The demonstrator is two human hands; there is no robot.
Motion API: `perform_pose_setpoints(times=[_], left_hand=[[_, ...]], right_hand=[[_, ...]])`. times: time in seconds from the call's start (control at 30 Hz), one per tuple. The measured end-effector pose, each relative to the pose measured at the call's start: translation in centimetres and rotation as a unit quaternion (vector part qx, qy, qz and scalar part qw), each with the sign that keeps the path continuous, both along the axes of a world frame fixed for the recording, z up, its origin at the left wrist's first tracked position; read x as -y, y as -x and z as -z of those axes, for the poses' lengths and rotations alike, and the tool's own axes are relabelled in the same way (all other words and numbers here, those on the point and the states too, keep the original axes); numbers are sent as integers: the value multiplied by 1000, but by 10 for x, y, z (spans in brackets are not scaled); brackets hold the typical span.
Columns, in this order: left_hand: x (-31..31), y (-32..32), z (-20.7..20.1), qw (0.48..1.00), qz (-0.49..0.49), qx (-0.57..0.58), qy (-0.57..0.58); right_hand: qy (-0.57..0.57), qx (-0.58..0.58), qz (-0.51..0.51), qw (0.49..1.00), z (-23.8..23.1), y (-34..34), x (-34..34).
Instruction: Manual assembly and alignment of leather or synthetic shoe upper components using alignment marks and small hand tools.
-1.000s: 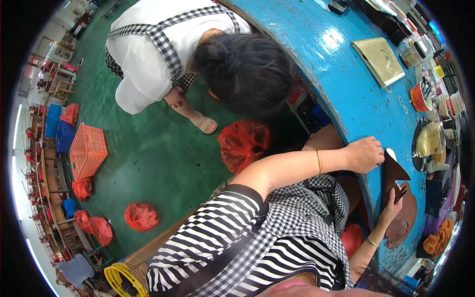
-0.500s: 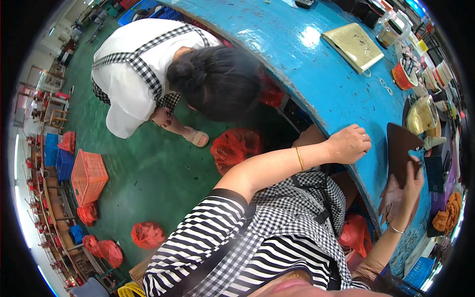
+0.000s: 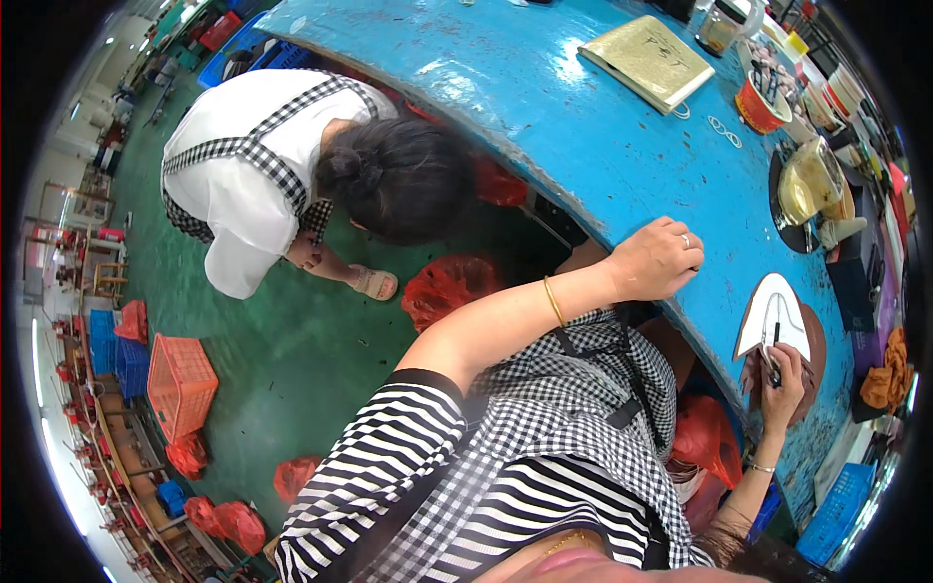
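Note:
At the front edge of the blue table my left hand (image 3: 657, 258) rests with its fingers curled into a loose fist; nothing shows in it. Farther right, my right hand (image 3: 783, 385) grips a slim dark pen (image 3: 776, 361), its tip over a white template (image 3: 785, 309) with a rounded point and a line or slot down its middle. Brown leather-like pieces (image 3: 814, 361) lie under and beside the template, flat on the tabletop. My right fingers partly cover the template's lower part.
A gold notebook (image 3: 651, 60), a red tub of tools (image 3: 763, 103) and a yellowish container (image 3: 811, 183) stand on the table (image 3: 544, 107). A co-worker in white (image 3: 243, 146) bends low beside it. Red bags (image 3: 447, 290) and an orange crate (image 3: 181, 387) are on the green floor.
The brown piece that my right hand was handling now lies flatter, with the white template showing on top. A pen is now visible in that hand. My left hand keeps its curled pose.

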State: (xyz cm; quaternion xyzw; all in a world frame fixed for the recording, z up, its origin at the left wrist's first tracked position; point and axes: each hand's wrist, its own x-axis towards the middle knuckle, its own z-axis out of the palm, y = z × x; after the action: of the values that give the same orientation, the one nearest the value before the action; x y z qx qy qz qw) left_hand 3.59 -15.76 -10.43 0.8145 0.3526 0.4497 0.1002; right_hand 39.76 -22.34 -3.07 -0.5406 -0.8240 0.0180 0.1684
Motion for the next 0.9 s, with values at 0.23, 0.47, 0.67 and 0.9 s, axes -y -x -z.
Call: perform_pose_setpoints(times=[0.23, 0.47, 0.67, 0.9], left_hand=[[5, 8, -2, 999, 31, 19, 22], [69, 3, -13, 959, 235, 50, 147], [75, 19, 2, 826, 305, -192, 433], [55, -28, -58, 827, 431, -75, 353]], right_hand=[[167, -185, 29, 968, -24, -15, -3], [-50, -120, 285, 950, 1, -151, -34], [-67, -31, 263, 962, 28, -93, -61], [-85, -15, 196, 977, 17, -59, -57]])
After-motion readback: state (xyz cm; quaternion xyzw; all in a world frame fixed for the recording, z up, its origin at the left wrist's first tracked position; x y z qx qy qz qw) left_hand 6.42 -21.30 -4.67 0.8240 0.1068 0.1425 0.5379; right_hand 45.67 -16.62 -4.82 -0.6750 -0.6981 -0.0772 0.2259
